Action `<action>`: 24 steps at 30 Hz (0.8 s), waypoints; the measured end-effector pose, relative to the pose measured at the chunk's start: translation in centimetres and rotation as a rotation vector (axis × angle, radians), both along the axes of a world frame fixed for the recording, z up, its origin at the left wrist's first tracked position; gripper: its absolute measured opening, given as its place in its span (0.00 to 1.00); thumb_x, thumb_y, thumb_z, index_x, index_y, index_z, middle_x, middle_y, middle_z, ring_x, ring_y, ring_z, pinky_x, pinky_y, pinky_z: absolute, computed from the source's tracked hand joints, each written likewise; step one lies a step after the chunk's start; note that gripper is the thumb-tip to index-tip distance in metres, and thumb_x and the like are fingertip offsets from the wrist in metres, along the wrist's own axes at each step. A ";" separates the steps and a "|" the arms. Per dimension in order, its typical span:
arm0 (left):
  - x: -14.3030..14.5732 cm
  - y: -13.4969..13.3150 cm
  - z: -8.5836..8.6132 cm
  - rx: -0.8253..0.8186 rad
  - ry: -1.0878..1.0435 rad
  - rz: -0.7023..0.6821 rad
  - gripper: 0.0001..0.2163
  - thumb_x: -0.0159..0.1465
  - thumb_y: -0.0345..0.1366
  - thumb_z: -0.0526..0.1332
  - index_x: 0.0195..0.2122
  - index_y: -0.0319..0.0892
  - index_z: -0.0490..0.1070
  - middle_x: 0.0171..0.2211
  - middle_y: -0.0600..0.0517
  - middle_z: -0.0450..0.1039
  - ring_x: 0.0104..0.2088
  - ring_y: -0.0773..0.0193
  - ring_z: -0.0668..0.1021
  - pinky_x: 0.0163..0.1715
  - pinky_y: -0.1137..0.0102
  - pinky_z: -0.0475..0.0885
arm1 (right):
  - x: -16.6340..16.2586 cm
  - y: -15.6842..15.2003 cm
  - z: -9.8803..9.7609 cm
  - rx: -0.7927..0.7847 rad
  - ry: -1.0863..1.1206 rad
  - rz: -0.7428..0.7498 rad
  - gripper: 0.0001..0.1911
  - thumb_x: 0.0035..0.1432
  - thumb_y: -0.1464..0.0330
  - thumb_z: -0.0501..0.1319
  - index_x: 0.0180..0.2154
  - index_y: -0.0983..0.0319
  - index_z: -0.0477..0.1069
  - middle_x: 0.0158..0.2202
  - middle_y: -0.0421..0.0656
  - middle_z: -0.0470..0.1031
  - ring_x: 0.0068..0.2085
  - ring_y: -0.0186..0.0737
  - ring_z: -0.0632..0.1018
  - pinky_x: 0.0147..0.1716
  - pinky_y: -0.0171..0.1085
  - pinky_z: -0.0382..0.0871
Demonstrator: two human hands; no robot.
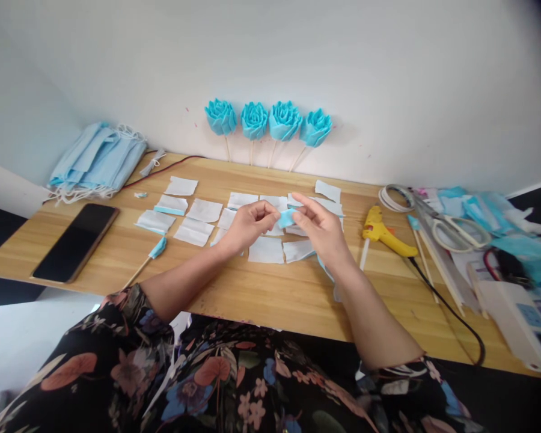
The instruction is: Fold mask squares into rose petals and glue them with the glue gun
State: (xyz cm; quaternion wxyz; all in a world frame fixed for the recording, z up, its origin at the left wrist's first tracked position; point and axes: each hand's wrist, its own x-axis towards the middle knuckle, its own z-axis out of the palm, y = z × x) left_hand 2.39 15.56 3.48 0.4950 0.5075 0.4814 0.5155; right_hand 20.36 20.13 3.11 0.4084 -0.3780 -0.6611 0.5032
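A pale wooden tabletop (261,294) runs along a plain white wall (388,72), against which four blue roses (268,120) on sticks lean. Above its middle, the left hand (247,224) and right hand (321,227) both pinch a small blue piece (287,218) between their fingertips, held just over rows of cut white rectangles (193,231). A heap of face masks (94,159) and a dark phone (76,242) lie to the left. A yellow glue gun (383,233) and scissors (451,231) lie to the right.
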 end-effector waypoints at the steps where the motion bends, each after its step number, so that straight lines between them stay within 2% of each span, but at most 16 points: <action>1: 0.0 0.0 0.1 -0.003 -0.007 0.004 0.12 0.61 0.42 0.63 0.27 0.40 0.67 0.20 0.57 0.66 0.22 0.73 0.66 0.25 0.74 0.62 | 0.0 0.0 0.0 0.008 -0.015 0.005 0.23 0.58 0.60 0.66 0.55 0.55 0.74 0.33 0.40 0.75 0.36 0.38 0.76 0.40 0.41 0.74; 5: -0.1 -0.1 0.3 -0.008 -0.028 -0.004 0.16 0.65 0.45 0.58 0.24 0.40 0.67 0.22 0.54 0.68 0.23 0.71 0.67 0.26 0.72 0.63 | -0.1 0.0 -0.1 0.054 -0.045 -0.044 0.21 0.57 0.63 0.66 0.53 0.55 0.76 0.30 0.37 0.70 0.32 0.35 0.72 0.36 0.39 0.71; 8: 0.0 -0.1 0.4 -0.033 0.028 -0.062 0.13 0.62 0.41 0.62 0.25 0.40 0.66 0.21 0.56 0.66 0.22 0.72 0.66 0.25 0.72 0.62 | 0.1 0.0 -0.1 0.068 -0.064 -0.060 0.19 0.58 0.62 0.65 0.52 0.55 0.76 0.30 0.37 0.70 0.31 0.35 0.71 0.34 0.38 0.70; 11: 0.2 -0.1 0.3 -0.046 0.094 -0.083 0.10 0.60 0.35 0.64 0.24 0.40 0.65 0.20 0.58 0.64 0.22 0.73 0.64 0.25 0.73 0.59 | 0.2 0.0 -0.2 0.071 -0.065 -0.040 0.18 0.62 0.60 0.62 0.52 0.55 0.76 0.33 0.40 0.74 0.35 0.38 0.75 0.38 0.40 0.73; 14: 0.2 0.0 0.2 -0.045 0.111 -0.051 0.10 0.61 0.33 0.62 0.24 0.41 0.64 0.19 0.58 0.63 0.22 0.72 0.64 0.25 0.73 0.58 | 0.0 -0.2 -0.1 0.035 -0.048 0.003 0.20 0.62 0.58 0.63 0.54 0.54 0.74 0.36 0.41 0.77 0.37 0.40 0.77 0.42 0.44 0.75; 19: 0.2 0.0 0.1 -0.038 0.125 -0.051 0.11 0.61 0.33 0.61 0.23 0.41 0.62 0.19 0.58 0.62 0.22 0.72 0.63 0.25 0.72 0.57 | -0.2 -0.5 0.2 -0.001 -0.078 0.087 0.25 0.57 0.64 0.67 0.57 0.55 0.72 0.37 0.41 0.78 0.35 0.39 0.76 0.41 0.44 0.75; 24: 0.0 -0.1 0.3 -0.039 0.055 -0.083 0.11 0.60 0.38 0.62 0.24 0.41 0.62 0.19 0.58 0.62 0.22 0.72 0.63 0.25 0.72 0.57 | 0.2 -0.2 0.2 0.022 -0.047 0.060 0.23 0.64 0.60 0.61 0.60 0.55 0.70 0.30 0.39 0.77 0.33 0.38 0.78 0.42 0.44 0.76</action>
